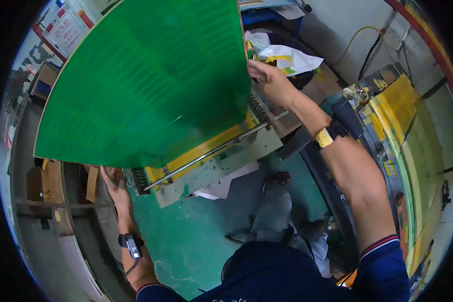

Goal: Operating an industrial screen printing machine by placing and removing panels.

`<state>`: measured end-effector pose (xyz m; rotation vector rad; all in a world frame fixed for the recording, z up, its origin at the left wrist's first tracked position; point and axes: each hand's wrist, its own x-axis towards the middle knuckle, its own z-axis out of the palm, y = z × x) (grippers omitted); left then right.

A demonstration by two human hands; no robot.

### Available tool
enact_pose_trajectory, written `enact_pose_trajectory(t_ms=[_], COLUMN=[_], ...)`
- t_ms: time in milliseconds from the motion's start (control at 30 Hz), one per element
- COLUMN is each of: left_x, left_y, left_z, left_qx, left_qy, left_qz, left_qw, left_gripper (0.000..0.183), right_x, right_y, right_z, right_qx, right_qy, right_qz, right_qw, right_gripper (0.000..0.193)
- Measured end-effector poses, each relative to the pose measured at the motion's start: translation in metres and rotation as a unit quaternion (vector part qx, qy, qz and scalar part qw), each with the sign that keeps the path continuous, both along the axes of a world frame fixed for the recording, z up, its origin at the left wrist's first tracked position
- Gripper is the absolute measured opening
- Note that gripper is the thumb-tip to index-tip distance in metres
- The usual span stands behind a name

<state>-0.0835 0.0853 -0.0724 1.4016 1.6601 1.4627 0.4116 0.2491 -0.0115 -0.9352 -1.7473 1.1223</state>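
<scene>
A large, glossy green sheet or panel [151, 75] with a thin pale rim fills the upper left, tilted. At its lower edge, my left hand [117, 185] is closed on it, some of the fingers hidden behind. My right hand [271, 80] grips the right edge, fingers curled round it. Just below the panel stands a metal rack [216, 173] with a steel rod [211, 153], dark coiled springs and a yellow strip [201, 151]. Dark green smears mark its plate.
Grey shelving [70, 205] with cardboard pieces stands at the left. White bags [289, 58] lie on a dark item at the back right. A stack of yellow-green panels [418, 151] rests along the right side. The floor [181, 246] is green.
</scene>
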Motion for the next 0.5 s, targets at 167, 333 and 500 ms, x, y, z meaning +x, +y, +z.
enact_pose_trajectory(t_ms=[167, 333, 500], left_x=[-0.006, -0.005, -0.006], left_y=[0.002, -0.003, 0.003], left_z=[-0.004, -0.004, -0.003], left_qx=[0.005, -0.003, 0.005], left_qy=[-0.031, -0.013, -0.023], left_qz=[-0.016, -0.003, -0.027], left_qw=[0.999, 1.000, 0.999], left_gripper=[0.077, 0.079, 0.077], right_x=[0.003, -0.011, -0.005], right_y=[-0.010, -0.024, -0.026], right_z=[-0.006, -0.002, -0.009], right_qx=[-0.020, -0.050, 0.013], right_qy=[0.007, 0.058, 0.059], right_qz=[-0.007, -0.040, -0.030], right_qw=[1.000, 0.996, 0.998], right_gripper=[0.078, 0.070, 0.072])
